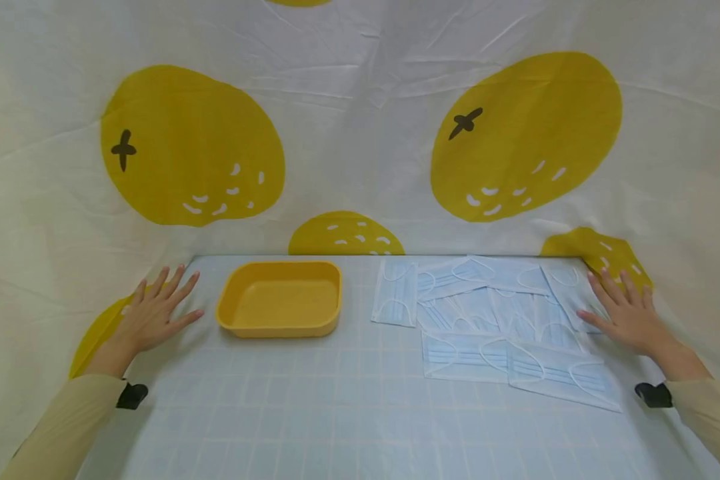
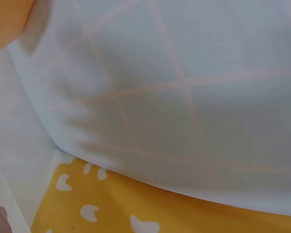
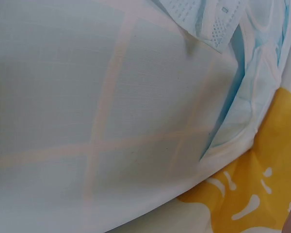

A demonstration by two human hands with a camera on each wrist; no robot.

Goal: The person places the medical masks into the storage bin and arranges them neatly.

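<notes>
tray (image 1: pixel 279 307): yellow plastic, smooth, matt. masks (image 1: pixel 492 320): pale blue nonwoven fabric, pleated, soft. tablecloth (image 1: pixel 336 413): light blue woven cloth, checked, matt. backdrop (image 1: pixel 360 133): creased white cloth, yellow fruit print.

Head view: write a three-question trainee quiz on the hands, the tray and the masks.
1. True or false: the yellow tray holds several masks.
2. Which hand touches the pile of face masks? A) left hand B) right hand C) neither
3. Fill in: the left hand lies flat, fingers spread, to the ____ of the tray.

Key
1. False: the tray holds nothing that shows.
2. B: the right hand rests open on the pile's right edge, on the checked cloth.
3. Left: it is apart from the tray and touches no mask.
</notes>
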